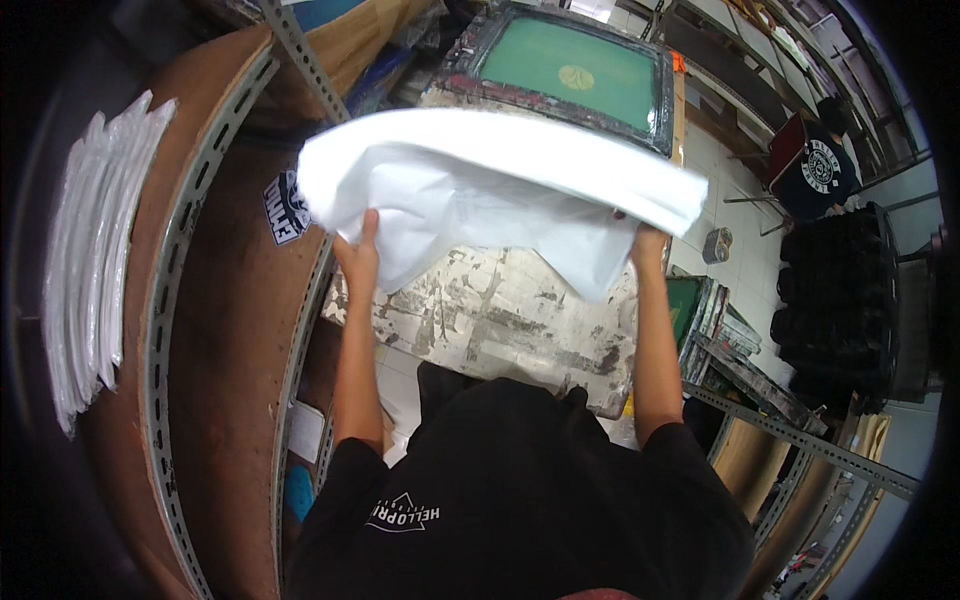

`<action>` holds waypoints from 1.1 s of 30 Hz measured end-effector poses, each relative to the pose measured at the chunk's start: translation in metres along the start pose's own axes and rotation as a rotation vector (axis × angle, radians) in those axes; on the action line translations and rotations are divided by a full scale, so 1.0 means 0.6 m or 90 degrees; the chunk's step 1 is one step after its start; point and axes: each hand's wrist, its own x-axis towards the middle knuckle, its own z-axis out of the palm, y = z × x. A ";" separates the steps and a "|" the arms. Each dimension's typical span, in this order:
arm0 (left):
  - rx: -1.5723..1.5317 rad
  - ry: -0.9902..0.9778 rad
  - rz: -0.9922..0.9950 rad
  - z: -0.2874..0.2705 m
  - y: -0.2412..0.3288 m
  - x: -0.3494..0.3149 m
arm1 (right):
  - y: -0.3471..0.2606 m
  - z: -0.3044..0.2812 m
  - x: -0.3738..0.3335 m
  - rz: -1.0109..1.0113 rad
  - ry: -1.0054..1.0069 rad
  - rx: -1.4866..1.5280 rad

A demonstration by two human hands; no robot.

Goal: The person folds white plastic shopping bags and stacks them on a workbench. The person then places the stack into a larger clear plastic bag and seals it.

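A wide white sheet [490,205] of thin, soft-looking material is held up in front of me, its upper edge blurred and bulging over. I cannot make out whether it is cloth or plastic. My left hand [358,262] is closed on its left side, thumb pointing up along it. On the far side from that, my right hand [648,246] grips the right edge, with most of its fingers hidden behind the sheet. The sheet's loose lower corners hang above a worn worktable [490,325] covered in flaking white and grey patches.
Behind the sheet lies a screen-printing frame [570,75] with green mesh. At left, a metal-framed shelf [165,300] bears a stack of white plastic-wrapped packs [95,260]. More printing frames [715,320] lean at right. A person [822,165] sits farther off, near dark stacked bundles [835,300].
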 end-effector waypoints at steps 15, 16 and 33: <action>0.083 -0.206 -0.423 0.074 -0.257 0.062 | 0.106 -0.002 0.110 0.549 -0.099 -0.265; 0.089 -0.194 -0.439 0.075 -0.251 0.061 | 0.102 0.009 0.103 0.429 -0.043 -0.429; 0.704 -0.063 0.318 0.066 -0.159 0.079 | 0.039 0.334 -0.175 -0.237 -0.255 -0.687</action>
